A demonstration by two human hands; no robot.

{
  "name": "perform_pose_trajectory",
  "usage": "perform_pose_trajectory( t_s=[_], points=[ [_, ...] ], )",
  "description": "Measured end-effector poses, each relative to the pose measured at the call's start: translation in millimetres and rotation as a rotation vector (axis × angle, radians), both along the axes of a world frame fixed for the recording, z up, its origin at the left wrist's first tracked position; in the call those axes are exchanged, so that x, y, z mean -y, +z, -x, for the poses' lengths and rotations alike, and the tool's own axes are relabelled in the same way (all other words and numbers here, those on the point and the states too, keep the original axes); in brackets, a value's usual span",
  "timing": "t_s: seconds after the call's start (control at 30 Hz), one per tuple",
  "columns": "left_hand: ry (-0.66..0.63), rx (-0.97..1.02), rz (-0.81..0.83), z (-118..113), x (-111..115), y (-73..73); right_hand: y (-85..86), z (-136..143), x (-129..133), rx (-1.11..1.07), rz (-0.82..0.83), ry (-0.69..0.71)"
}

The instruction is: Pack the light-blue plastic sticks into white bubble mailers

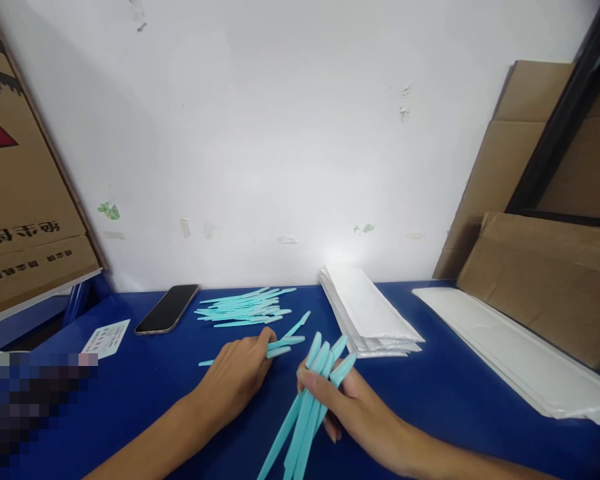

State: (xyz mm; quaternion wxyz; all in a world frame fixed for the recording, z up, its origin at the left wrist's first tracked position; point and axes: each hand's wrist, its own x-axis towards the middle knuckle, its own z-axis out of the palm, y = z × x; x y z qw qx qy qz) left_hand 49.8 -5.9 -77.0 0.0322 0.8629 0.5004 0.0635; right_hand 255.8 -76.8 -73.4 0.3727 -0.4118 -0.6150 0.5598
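My right hand (337, 397) is closed round several turquoise eyebrow razors (305, 420), their wider capped ends fanned upward and thin handles pointing down toward me. To its left, my left hand (243, 367) is low over the table with curled fingers. A few more eyebrow razors (285, 343) stick out past its thumb side, and one thin handle shows on its other side; the palm is hidden. Beyond the left hand lies a loose pile of the same eyebrow razors (245, 307), mostly lying sideways.
The blue table (395, 427) meets a white wall. A stack of white sleeves (365, 310) lies behind my right hand, more flat white sleeves (515, 353) at right. A phone (167, 310) and a printed card (106, 338) are at left. Cardboard boxes (25, 167) flank both sides.
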Motion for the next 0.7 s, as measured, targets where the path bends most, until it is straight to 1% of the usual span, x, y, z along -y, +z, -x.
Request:
perform_pose_trajectory(
  t_s=[0.1,0.17,0.3,0.37,0.47,0.53,0.6,0.7],
  points=[
    [-0.013,-0.175,-0.012,3.8,-1.9,8.3,0.9,-0.2,0.1,0.003,-0.003,0.007],
    [-0.011,-0.241,-0.033,5.3,-1.5,11.9,1.2,-0.4,0.1,0.0,-0.002,0.008],
    [0.013,-0.31,-0.074,7.2,1.8,13.0,1.1,-0.8,-0.6,-0.004,-0.01,0.012],
    [0.024,-0.304,-0.07,8.5,3.4,13.9,0.6,-0.9,-0.8,0.002,-0.015,0.017],
    [0.059,-0.241,-0.065,10.5,5.6,19.5,-1.3,-0.8,-0.5,-0.001,-0.016,0.013],
    [0.084,-0.155,-0.057,11.1,7.8,25.6,-2.9,-0.7,-0.1,-0.012,-0.024,0.001],
    [0.07,-0.008,-0.021,10.7,11.0,31.8,-4.2,-1.0,0.0,-0.017,-0.042,-0.012],
    [-0.035,0.292,0.096,8.1,17.1,37.3,-4.0,-3.5,-0.4,0.009,-0.085,-0.029]
  ],
)
